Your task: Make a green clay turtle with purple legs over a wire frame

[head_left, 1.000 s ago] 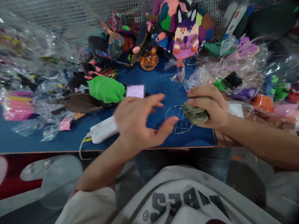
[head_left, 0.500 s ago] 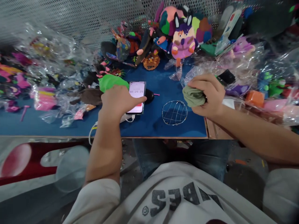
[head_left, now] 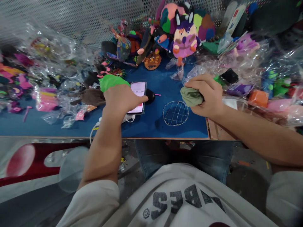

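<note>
My left hand (head_left: 120, 98) is over the lower left of a phone (head_left: 139, 90) with a timer on its lit screen. Its thumb stretches right across the phone; its other fingers are hidden, so I cannot see whether they grip the bright green lump (head_left: 110, 82) just beyond the knuckles. My right hand (head_left: 208, 96) is closed around a folded, olive-green, clay-like lump (head_left: 191, 96), held above the blue table. Below and left of it lies an oval wire grid (head_left: 175, 113), touched by neither hand.
Coloured clay figures, among them a purple-eared animal (head_left: 184, 41), stand along the perforated metal back panel (head_left: 78, 15). Plastic-bagged pieces (head_left: 44, 99) crowd both sides. A black rounded object (head_left: 150, 96) sits by the phone. A white cable (head_left: 91, 134) hangs over the front edge.
My right hand has shifted slightly left with the olive-green lump. My left hand stays over the phone, whose timer has advanced a second. The whole view has moved a little.
</note>
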The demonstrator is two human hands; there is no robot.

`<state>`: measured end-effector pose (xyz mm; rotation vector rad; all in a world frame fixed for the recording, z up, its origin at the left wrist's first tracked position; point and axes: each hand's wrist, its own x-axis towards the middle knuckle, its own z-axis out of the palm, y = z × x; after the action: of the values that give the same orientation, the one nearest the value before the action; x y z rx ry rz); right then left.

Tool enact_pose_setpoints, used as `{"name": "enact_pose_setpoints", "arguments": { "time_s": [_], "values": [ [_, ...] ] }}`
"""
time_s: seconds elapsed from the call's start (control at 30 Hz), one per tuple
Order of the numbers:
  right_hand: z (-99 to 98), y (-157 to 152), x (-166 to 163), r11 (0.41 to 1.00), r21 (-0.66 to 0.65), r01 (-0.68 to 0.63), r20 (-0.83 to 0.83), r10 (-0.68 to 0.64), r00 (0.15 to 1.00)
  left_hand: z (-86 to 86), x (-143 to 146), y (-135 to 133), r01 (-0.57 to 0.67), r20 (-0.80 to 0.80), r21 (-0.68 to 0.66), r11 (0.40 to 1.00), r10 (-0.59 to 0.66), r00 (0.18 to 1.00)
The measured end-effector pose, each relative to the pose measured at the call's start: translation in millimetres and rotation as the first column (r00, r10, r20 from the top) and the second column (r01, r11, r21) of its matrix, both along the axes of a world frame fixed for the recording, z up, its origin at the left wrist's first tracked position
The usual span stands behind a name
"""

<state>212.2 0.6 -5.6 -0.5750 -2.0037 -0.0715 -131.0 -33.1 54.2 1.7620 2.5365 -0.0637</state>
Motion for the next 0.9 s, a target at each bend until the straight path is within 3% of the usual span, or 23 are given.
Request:
{"name": "enact_pose_setpoints", "arguments": {
  "time_s": [0.5, 0.73, 0.9],
  "values": [
    [-0.2, 3, -4, 0.994, 0.061, -0.092, -0.001, 0.092, 0.996, 7.6, 9, -7, -0.008, -0.03, -0.039, 0.999, 0.007, 1.0],
    [-2.8, 3, -3, 0.995, 0.009, -0.099, 0.037, 0.099, 0.994, -11.5, -13, -6, 0.079, 0.125, 0.188, 0.979, -0.103, 0.987],
    [-2.4, 1, -3, 0.995, -0.014, -0.101, 0.057, 0.101, 0.993, -13.5, -11, -15, 0.016, 0.178, 0.193, 0.981, -0.051, 0.983]
  ]
}}
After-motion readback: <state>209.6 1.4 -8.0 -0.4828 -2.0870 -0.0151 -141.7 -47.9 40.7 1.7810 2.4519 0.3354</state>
